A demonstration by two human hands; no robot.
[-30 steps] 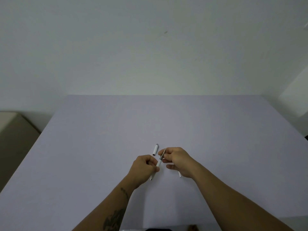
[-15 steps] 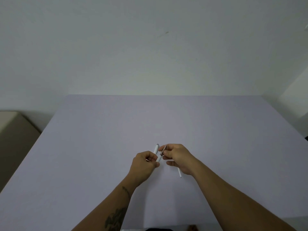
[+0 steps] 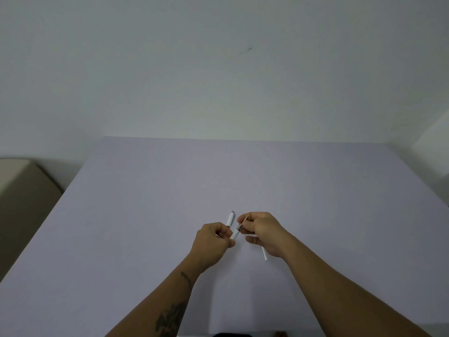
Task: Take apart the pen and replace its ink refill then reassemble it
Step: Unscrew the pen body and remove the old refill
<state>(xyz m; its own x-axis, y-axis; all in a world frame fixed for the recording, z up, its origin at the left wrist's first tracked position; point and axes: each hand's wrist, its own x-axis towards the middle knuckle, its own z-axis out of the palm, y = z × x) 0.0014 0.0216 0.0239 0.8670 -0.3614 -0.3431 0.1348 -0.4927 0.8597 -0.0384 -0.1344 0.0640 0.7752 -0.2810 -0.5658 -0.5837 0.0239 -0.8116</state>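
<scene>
While left hand point(image 3: 213, 239) grips pen barrel point(image 3: 234, 234) and right hand point(image 3: 263, 231) pinches refill point(image 3: 243, 222), wide bare counter point(image 3: 145, 215) surrounds them, edges well apart.

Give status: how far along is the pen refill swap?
Done: pen is apart; one white piece lies on the table beyond the hands, and a thin white tube, maybe a refill, lies under the right wrist.
In hand: left hand holds the barrel; right hand holds a refill at its mouth.
Left: seat it, then close the pen.
</scene>
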